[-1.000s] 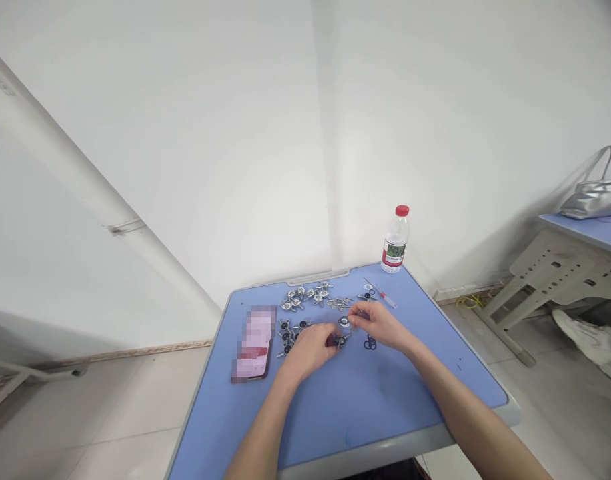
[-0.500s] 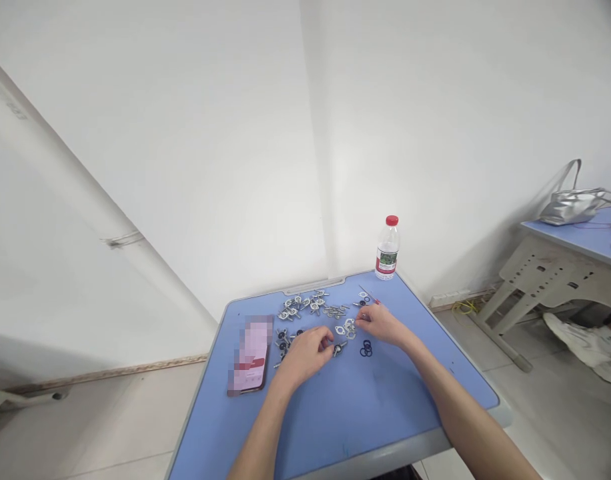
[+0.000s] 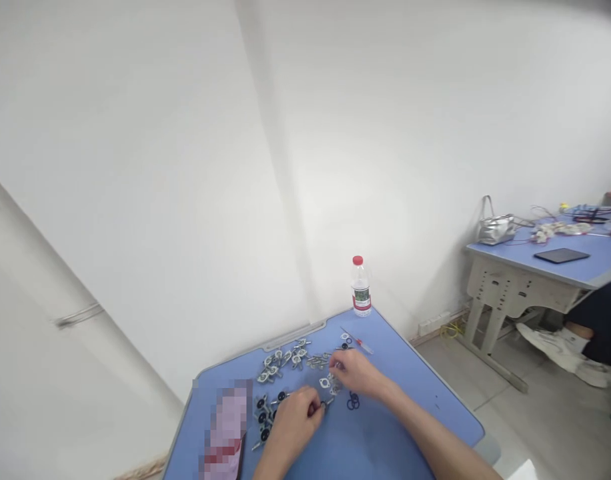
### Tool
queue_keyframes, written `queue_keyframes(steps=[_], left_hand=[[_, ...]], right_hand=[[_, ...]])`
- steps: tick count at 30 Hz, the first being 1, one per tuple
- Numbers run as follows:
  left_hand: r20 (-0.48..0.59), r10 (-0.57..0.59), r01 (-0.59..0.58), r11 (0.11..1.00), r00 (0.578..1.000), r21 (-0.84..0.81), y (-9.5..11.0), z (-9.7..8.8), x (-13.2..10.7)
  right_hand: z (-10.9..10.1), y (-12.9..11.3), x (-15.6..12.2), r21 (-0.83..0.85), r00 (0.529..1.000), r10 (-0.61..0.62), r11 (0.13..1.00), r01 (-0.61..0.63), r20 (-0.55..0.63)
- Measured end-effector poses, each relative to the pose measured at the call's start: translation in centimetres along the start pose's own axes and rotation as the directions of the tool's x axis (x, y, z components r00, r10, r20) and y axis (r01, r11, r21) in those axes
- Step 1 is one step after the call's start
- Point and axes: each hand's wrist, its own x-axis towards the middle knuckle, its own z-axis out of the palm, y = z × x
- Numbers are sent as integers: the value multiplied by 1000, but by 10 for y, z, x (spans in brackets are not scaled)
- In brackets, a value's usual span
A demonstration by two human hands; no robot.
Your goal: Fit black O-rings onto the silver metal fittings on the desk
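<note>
Blue tabletop (image 3: 365,443) bears metal plates (image 3: 329,383) between left hand (image 3: 296,415) and right hand (image 3: 354,373), grasps unclear.

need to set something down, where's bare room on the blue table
Bare: the blue table between left hand and right forearm, nearer than the black rings; also the right side, specks aside, between red-collared tool, right forearm and table edge. Crowded: black-disc parts between phone and left hand, silvery parts across the far middle.
</note>
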Motion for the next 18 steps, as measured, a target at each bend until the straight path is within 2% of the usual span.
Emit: queue_keyframes(steps=[3, 6, 8, 12, 15, 18], left_hand=[[-24, 10, -11, 999, 1000, -35, -4, -4, 2], [-80, 44, -48, 997, 996, -57, -7, -9, 4], [-131, 79, -90, 993, 988, -78, -6, -12, 5], [-196, 137, -174, 966, 971, -189, 0, -14, 6], [-218, 78, -135, 956, 973, -260, 1, -11, 8], [-215, -7, -65, 943, 977, -326, -5, -8, 11]], right_hand=[[1, -14, -7, 119, 992, -113, 987, 106, 61], [4, -23, -11, 273, 975, -174, 953, 130, 142], [5, -24, -11, 381, 976, -163, 920, 97, 144], [5, -22, -6, 504, 994, -64, 864, 10, 91], [3, -22, -5, 512, 998, -32, 859, 0, 54], [3, -24, -6, 445, 999, -46, 895, 40, 2]])
